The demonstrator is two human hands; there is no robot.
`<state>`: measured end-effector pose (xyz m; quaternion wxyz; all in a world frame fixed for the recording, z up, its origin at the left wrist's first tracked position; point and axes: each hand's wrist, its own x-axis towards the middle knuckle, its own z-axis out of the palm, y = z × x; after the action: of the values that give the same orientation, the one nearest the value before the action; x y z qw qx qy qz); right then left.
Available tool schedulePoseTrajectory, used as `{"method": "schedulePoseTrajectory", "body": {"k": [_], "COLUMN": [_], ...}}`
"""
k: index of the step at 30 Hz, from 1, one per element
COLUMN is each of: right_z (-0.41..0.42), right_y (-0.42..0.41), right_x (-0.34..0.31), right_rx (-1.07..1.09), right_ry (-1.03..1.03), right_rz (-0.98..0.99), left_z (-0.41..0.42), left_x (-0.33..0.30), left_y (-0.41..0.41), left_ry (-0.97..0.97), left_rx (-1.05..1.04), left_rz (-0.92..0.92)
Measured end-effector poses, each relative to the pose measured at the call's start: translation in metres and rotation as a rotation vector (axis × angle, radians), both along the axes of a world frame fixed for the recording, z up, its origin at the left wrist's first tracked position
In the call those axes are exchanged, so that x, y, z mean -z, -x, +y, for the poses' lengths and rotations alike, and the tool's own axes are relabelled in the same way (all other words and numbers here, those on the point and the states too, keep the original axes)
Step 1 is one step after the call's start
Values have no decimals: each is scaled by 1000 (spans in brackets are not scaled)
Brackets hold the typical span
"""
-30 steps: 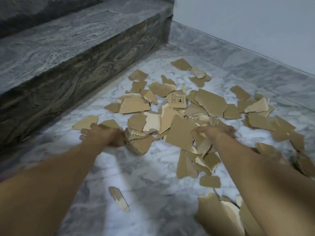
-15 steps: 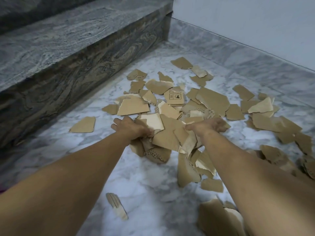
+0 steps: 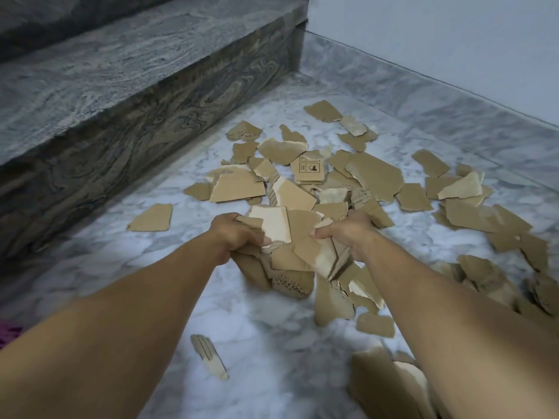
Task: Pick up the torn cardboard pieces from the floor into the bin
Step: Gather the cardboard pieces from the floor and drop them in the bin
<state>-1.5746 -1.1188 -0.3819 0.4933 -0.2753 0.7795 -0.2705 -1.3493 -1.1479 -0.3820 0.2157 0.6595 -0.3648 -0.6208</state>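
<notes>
With our left hand (image 3: 234, 237) and right hand (image 3: 344, 234) curled tight around the cardboard bundle (image 3: 290, 252), we should squeeze inward and lift slowly so loose pieces don't slip to the floor (image 3: 266, 343).

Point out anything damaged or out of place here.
Torn cardboard pieces litter the marble floor beside the step. The left hand and right hand squeeze a bunch between them. One ribbed strip lies apart, nearer the person.

Dim, bluish, even light; soft shadows under the forearms; wide-angle bending at edges; slight softness near the bottom corners.
</notes>
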Motion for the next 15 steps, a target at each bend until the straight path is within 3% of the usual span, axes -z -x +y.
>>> {"method": "schedulePoseTrajectory", "body": {"k": [7, 15], "right_z": [7, 3], "right_y": [3, -29], "right_x": [-47, -128], "right_rx": [-29, -243], "right_ry": [40, 49], "right_rz": [-148, -262], "left_z": [13, 46], "left_x": [-37, -128], "left_y": [-41, -96], "left_ry": [10, 164], "left_rx": [-88, -212], "left_rz": [34, 6]}}
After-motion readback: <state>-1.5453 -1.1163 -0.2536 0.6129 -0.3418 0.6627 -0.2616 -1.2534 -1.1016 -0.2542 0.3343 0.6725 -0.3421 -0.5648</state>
